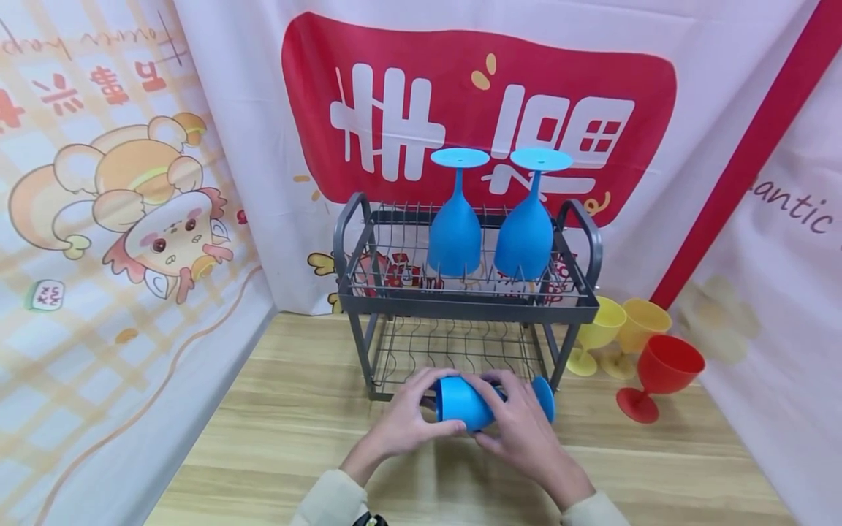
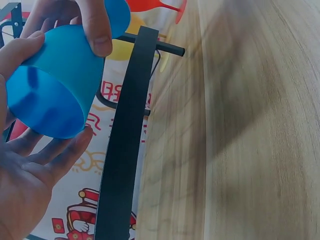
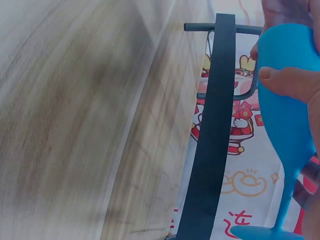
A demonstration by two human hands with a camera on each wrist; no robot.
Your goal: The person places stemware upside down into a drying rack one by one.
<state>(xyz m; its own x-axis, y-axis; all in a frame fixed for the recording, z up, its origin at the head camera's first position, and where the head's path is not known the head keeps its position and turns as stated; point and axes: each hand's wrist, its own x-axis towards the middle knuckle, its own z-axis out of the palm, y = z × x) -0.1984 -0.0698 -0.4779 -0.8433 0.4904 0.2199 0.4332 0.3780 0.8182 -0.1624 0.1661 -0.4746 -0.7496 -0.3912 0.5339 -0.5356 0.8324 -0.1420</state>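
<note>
A blue plastic goblet [image 1: 460,403] lies sideways between my two hands, in front of the rack's lower tier, its mouth to the left and its round foot to the right. My left hand [image 1: 409,420] grips it at the rim end, thumb on the near side and fingers over the far side. Around the lower bowl, beside the stem, curls my right hand [image 1: 522,427]. The left wrist view looks into the hollow bowl [image 2: 47,102]. Two more blue goblets [image 1: 455,234] [image 1: 526,234] stand upside down on the upper tier, feet upward.
A dark two-tier dish rack [image 1: 467,310] with wire shelves stands on the wooden table [image 1: 283,438]. Right of it are a red goblet [image 1: 664,369] and two yellow goblets [image 1: 600,329] [image 1: 643,325], all upright. Printed cloth [image 1: 224,44] hangs behind and at the sides.
</note>
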